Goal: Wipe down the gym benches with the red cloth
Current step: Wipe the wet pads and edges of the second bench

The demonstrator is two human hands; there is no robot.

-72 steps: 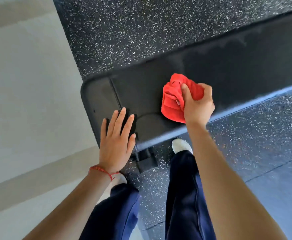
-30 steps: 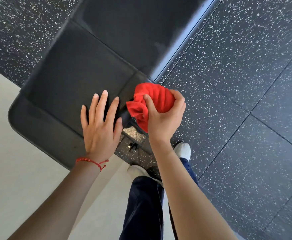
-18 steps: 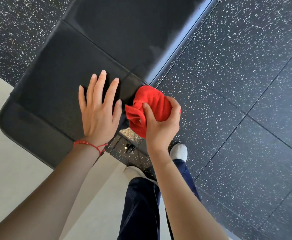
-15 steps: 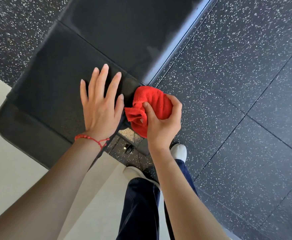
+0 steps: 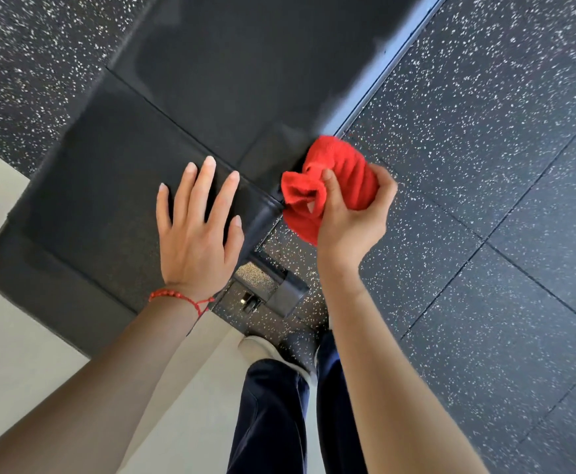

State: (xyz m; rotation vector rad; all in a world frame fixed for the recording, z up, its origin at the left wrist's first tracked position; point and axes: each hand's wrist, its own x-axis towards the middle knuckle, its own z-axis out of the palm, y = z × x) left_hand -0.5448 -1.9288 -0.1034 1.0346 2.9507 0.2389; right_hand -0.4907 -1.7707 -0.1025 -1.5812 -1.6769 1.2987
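Right hand (image 5: 349, 217) clamped on red cloth (image 5: 334, 179) at tabletop (image 5: 211, 80) edge, frame centre; left hand (image 5: 195, 227) flat, fingers apart, on tabletop.

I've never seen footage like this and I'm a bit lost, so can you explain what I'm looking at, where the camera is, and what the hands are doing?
No machine here: it is a person, filmed by a camera worn on their head that looks down, so you see their own arms, legs and shoes from above. The big black padded shape is a gym bench, seen from its near end, standing on a dark speckled floor next to a pale floor strip. The left hand, with a red bracelet on its wrist, lies flat with straight fingers on the pad. The right hand grips a bunched red cloth and holds it against the side edge of the bench, near the seam between its two pads. Below the bench edge you can see part of its metal frame.
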